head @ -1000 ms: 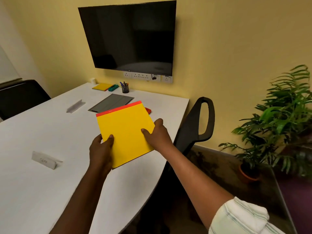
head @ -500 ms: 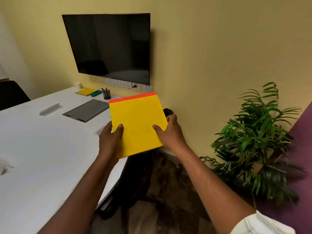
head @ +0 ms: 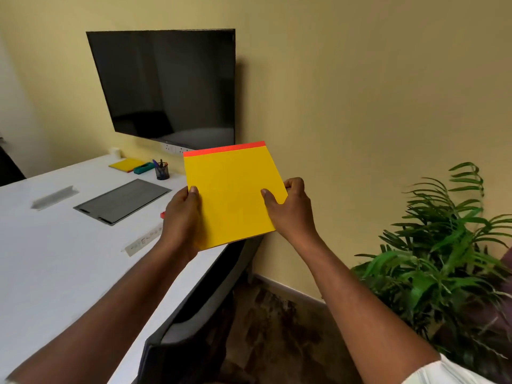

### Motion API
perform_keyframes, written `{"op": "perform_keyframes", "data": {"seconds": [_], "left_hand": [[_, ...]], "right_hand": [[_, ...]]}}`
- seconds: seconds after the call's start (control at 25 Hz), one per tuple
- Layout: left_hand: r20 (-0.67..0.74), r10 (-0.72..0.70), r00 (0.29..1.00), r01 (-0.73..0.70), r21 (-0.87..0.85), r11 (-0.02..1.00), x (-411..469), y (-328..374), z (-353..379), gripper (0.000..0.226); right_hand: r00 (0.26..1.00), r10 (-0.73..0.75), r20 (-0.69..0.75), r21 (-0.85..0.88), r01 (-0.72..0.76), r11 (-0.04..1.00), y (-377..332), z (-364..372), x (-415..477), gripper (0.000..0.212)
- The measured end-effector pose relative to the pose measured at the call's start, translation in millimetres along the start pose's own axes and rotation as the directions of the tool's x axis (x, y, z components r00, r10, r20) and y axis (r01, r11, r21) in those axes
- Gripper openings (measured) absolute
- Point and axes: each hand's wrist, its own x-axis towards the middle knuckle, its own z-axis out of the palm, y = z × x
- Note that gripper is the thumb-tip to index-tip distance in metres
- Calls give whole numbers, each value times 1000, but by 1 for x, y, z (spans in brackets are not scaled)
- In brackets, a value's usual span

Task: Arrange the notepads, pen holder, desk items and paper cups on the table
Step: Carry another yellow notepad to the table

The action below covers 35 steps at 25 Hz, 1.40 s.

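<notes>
I hold a yellow notepad [head: 232,189] with a red top strip up in the air, over the right end of the white table [head: 55,259]. My left hand [head: 181,217] grips its left edge and my right hand [head: 291,209] grips its right edge. At the table's far end lie a second yellow notepad [head: 126,164], a teal desk item [head: 143,168] and a dark mesh pen holder [head: 162,171] with pens. A white paper cup [head: 115,151] stands by the wall. A small red item [head: 163,214] peeks out beside my left hand.
A grey flap panel [head: 122,200] is set into the tabletop. Two name plates [head: 54,196] [head: 142,241] lie on it. A black TV [head: 169,87] hangs on the yellow wall. A dark chair [head: 188,328] stands below my arms, a potted plant [head: 443,259] at the right.
The view has swung right and the notepad, still in both hands, has risen and shifted toward the table's right end. The chair by the wall is now hidden behind the pad.
</notes>
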Motion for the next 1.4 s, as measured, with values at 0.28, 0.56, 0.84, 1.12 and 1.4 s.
{"op": "perform_keyframes", "data": {"seconds": [0.28,0.56,0.84,1.12,1.4], "left_hand": [[-13,24,1000,-22,73,997,119,4,65,43],[-181,7,984,5,64,998,200,-16,98,41],[-424,-9,906,-3,-26,1000,263,-36,133,37],[-633,-106,767,11,-152,988,305,-74,158,38],[-699,-102,708,39,-106,994,390,-108,136,40]], "right_hand": [[990,126,70,-17,-125,992,36,35,136,42],[975,51,215,-18,-49,999,77,75,232,47],[860,-105,500,57,88,994,117,111,332,54],[737,-131,663,100,86,991,169,180,382,59],[647,-75,759,104,-8,995,204,278,428,63]]}}
